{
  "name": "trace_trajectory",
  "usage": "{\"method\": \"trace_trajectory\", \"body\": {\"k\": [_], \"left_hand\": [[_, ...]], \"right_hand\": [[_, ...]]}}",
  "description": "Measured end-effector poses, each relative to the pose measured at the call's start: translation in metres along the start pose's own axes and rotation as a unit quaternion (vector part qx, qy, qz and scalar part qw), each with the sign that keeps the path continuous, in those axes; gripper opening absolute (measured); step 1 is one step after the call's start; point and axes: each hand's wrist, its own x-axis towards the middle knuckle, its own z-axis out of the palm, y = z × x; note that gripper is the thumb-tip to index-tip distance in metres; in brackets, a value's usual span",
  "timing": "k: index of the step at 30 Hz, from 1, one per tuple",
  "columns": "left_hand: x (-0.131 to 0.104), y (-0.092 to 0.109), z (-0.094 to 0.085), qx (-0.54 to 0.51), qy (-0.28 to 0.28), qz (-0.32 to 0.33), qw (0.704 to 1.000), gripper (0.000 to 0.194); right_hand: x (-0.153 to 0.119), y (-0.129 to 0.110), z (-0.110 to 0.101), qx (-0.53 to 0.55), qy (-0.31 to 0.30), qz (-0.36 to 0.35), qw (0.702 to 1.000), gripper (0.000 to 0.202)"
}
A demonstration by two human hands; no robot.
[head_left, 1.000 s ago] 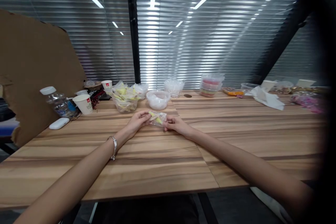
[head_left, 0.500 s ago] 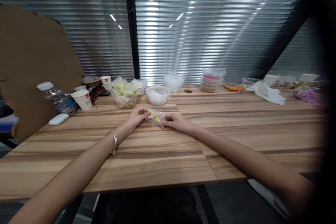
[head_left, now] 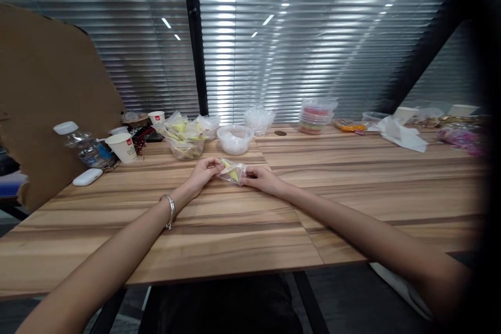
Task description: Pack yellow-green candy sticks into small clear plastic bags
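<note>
A small clear plastic bag (head_left: 232, 172) with a yellow-green piece inside is stretched between my hands, just above the wooden table (head_left: 219, 240). My left hand (head_left: 205, 173) pinches its left end, thumb against fingers. At the other end, my right hand (head_left: 263, 180) has its fingers closed on the bag's edge. Behind them stands a clear tub (head_left: 187, 150) heaped with similar bags of yellow-green pieces. Beside that tub is a round clear bowl (head_left: 235, 141) holding whitish, translucent contents I cannot make out.
Left are a paper cup (head_left: 122, 147), a plastic bottle (head_left: 84, 146), a white case (head_left: 87, 177) and a cardboard sheet (head_left: 50, 99). Clear plastic containers (head_left: 260, 121), stacked tubs (head_left: 316, 116), an orange packet (head_left: 349, 125) and white tissue (head_left: 403, 134) line the back.
Both hands stay on the bag, which has tilted slightly so that the yellow-green piece shows more upright. The whole view has shifted a little.
</note>
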Motion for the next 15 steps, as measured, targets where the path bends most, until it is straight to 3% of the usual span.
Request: {"method": "trace_trajectory", "body": {"k": [8, 15], "left_hand": [[-0.002, 0.005, 0.004, -0.013, -0.009, -0.006, 1.000, 0.031], [-0.004, 0.011, 0.005, -0.054, -0.078, -0.033, 0.995, 0.033]], "right_hand": [[0.001, 0.001, -0.001, 0.004, -0.017, 0.006, 1.000, 0.028], [-0.001, 0.000, -0.002, 0.024, -0.005, -0.003, 1.000, 0.033]]}}
